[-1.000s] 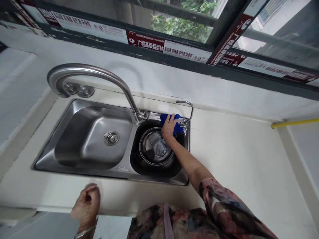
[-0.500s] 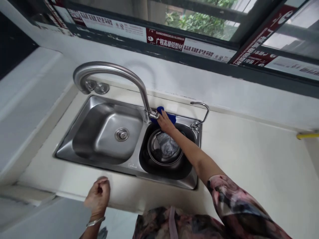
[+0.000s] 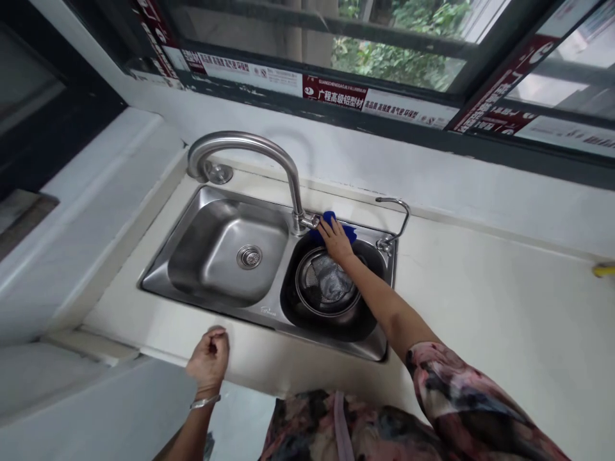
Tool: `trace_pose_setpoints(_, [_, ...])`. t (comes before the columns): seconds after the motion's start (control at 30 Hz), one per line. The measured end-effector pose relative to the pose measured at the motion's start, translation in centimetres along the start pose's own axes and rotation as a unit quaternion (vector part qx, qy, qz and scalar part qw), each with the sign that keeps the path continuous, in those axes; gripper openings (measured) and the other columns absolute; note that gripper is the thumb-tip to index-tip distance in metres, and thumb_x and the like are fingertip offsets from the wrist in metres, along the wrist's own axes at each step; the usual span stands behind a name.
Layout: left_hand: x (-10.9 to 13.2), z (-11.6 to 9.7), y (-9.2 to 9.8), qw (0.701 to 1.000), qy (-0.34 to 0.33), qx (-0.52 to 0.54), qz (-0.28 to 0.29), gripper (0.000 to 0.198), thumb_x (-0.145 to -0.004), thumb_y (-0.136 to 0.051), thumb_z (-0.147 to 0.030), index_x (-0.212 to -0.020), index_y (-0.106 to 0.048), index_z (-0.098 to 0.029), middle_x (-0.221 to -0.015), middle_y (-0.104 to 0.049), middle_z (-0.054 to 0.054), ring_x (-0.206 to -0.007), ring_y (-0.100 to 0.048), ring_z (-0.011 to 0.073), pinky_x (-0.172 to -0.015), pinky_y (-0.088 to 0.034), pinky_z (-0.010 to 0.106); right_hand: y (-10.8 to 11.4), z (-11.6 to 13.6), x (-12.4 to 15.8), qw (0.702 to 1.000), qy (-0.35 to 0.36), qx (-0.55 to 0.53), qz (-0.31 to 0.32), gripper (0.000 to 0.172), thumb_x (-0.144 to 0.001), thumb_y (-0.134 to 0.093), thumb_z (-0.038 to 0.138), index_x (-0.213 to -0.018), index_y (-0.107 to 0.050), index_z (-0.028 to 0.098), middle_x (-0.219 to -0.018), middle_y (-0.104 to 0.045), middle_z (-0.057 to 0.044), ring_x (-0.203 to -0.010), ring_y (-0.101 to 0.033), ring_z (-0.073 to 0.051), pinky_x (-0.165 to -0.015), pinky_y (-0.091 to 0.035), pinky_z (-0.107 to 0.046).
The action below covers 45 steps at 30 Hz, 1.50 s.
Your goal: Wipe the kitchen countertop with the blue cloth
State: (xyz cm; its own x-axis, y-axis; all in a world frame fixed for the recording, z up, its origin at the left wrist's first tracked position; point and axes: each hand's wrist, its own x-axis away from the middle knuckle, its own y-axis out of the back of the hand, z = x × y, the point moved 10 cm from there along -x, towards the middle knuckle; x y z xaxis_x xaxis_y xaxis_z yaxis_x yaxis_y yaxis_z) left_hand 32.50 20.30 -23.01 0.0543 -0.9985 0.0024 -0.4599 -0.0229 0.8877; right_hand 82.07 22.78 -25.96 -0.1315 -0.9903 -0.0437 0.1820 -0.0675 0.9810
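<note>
Blue cloth [image 3: 348, 233]: bunched at the rear edge of the right-hand basin [image 3: 355, 330], just right of the tall tap [image 3: 245, 138]; partly hidden beneath the right hand [image 3: 337, 243].

Lie of the cloth: long axis runs roughly left to right, along the back of the steel sink [image 3: 275, 288]; it shows past the fingertips and out on the hand's right.

Right hand: fingers extended and a little apart, laid over the cloth from above; whether a fold is pinched underneath, cannot tell.

Forearm: slants in from the lower right, across the cloth's long axis rather than along it.

Tap handle [image 3: 312, 221]: right at the leftmost fingers; contact or a slim gap, cannot tell. Room along the rim seems freer to the right, toward the small curved spout [image 3: 406, 221].

Left hand [image 3: 210, 355]: loosely curled into a fist at the counter's [image 3: 480, 288] front edge, well apart from the cloth; contents, if any, hidden. Right hand is clearly the nearer.

Bracelet [image 3: 205, 402]: silvery, on the left wrist.

Round metal vessel [image 3: 327, 314]: inside the right-hand basin, grey crumpled piece [image 3: 332, 280] in it, in front of the cloth.
</note>
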Motion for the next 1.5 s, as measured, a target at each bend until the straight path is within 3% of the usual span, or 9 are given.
trace_pose_setpoints(0.33, [-0.5,-0.3,-0.6,0.999,-0.002,0.031,0.042,0.033,-0.093,-0.051,-0.041,-0.098,-0.078,-0.022,-0.087,-0.075,0.005,-0.075,-0.062,0.0172,-0.068,-0.040,0.027,1.3,-7.2,9.8,0.977,-0.191,0.089,0.039,0.074,-0.097,-0.042,0.010,-0.170,-0.031,0.007,-0.175,-0.024,-0.023,-0.156,-0.037,-0.043,-0.125,-0.035,-0.065])
trace_pose_setpoints(0.53, [-0.8,-0.5,-1.0,0.996,-0.030,0.050,0.063,0.033,-0.094,-0.053,-0.043,-0.102,-0.078,-0.024,-0.088,-0.075,0.005,-0.075,-0.063,0.0177,-0.065,-0.038,0.027,1.1,-3.6,16.5,0.983,-0.147,0.052,0.093,0.068,-0.092,-0.045,0.004,-0.158,-0.055,0.019,-0.159,-0.056,-0.018,-0.129,-0.066,-0.030,-0.113,-0.054,-0.048])
trace_pose_setpoints(0.6, [-1.0,-0.5,-1.0,0.997,-0.028,0.052,0.057,0.031,-0.093,-0.054,-0.042,-0.102,-0.077,-0.024,-0.087,-0.075,0.004,-0.074,-0.061,0.0178,-0.064,-0.038,0.027,1.9,-2.4,19.4,0.987,-0.147,0.021,0.058,0.066,-0.093,-0.044,0.006,-0.157,-0.055,0.020,-0.158,-0.057,-0.014,-0.132,-0.064,-0.025,-0.114,-0.055,-0.040])
trace_pose_setpoints(0.7, [-1.3,-0.6,-0.8,0.997,-0.031,0.043,0.053,0.030,-0.092,-0.055,-0.042,-0.103,-0.076,-0.024,-0.086,-0.073,0.004,-0.071,-0.059,0.0184,-0.063,-0.038,0.027,6.5,-3.5,24.2,0.970,-0.207,-0.081,-0.099,0.063,-0.100,-0.036,0.018,-0.161,-0.047,0.015,-0.157,-0.057,-0.016,-0.143,-0.057,-0.025,-0.120,-0.051,-0.044])
trace_pose_setpoints(0.87, [-2.1,-0.7,-1.4,0.994,-0.032,0.023,0.103,0.030,-0.088,-0.057,-0.044,-0.103,-0.076,-0.026,-0.081,-0.070,0.003,-0.065,-0.056,0.0187,-0.063,-0.041,0.030,15.5,-11.0,33.9,0.853,-0.357,-0.218,-0.312,0.059,-0.104,-0.039,0.046,-0.154,-0.056,0.019,-0.139,-0.071,-0.014,-0.128,-0.067,-0.031,-0.113,-0.054,-0.051])
trace_pose_setpoints(0.97, [-2.4,-0.9,-1.1,0.995,-0.031,0.009,0.091,0.031,-0.087,-0.057,-0.044,-0.106,-0.075,-0.028,-0.080,-0.068,0.003,-0.062,-0.052,0.0191,-0.061,-0.041,0.031,17.2,-14.3,38.6,0.813,-0.412,-0.254,-0.325,0.060,-0.105,-0.038,0.057,-0.144,-0.065,0.019,-0.126,-0.076,-0.013,-0.115,-0.071,-0.031,-0.104,-0.058,-0.050])
trace_pose_setpoints(1.03, [-2.4,-1.1,-0.8,0.996,-0.030,-0.002,0.078,0.031,-0.088,-0.055,-0.044,-0.107,-0.075,-0.029,-0.080,-0.069,0.003,-0.059,-0.048,0.0193,-0.058,-0.039,0.032,16.4,-15.0,40.8,0.828,-0.440,-0.198,-0.285,0.061,-0.106,-0.037,0.057,-0.144,-0.066,0.019,-0.135,-0.072,-0.016,-0.122,-0.068,-0.034,-0.107,-0.056,-0.052])
trace_pose_setpoints(1.27, [-2.6,-0.5,-0.7,0.996,-0.003,-0.042,0.079,0.034,-0.088,-0.053,-0.051,-0.107,-0.074,-0.033,-0.085,-0.071,0.003,-0.064,-0.055,0.0217,-0.063,-0.044,0.034,8.3,-12.8,41.0,0.886,-0.444,0.012,-0.134,0.060,-0.108,-0.027,0.038,-0.161,-0.049,0.022,-0.170,-0.042,-0.014,-0.158,-0.035,-0.040,-0.122,-0.034,-0.070])
trace_pose_setpoints(1.5, [-2.9,-0.4,-1.0,0.996,-0.014,-0.011,0.086,0.051,-0.071,-0.056,-0.035,-0.119,-0.071,-0.041,-0.092,-0.074,0.004,-0.093,-0.070,0.0344,-0.068,-0.053,0.043,7.0,-11.4,33.0,0.925,-0.354,0.032,-0.132,0.061,-0.103,-0.042,0.037,-0.159,-0.049,0.013,-0.172,-0.035,-0.018,-0.161,-0.020,-0.045,-0.125,-0.031,-0.068])
